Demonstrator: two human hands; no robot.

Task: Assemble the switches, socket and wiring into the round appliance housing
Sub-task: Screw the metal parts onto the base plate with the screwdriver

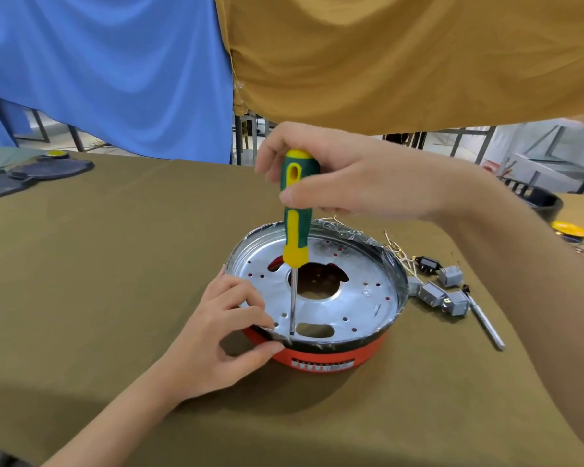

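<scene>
My right hand (344, 176) grips the screwdriver (295, 224) in the round housing (321, 357) — left hand (223, 328) pinches its rim. Grey switches (447, 291) wait outside — lots left.

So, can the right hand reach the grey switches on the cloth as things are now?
Probably yes: the grey switches lie uncovered just right of the housing, but the right hand grips the screwdriver and must free itself first.
</scene>
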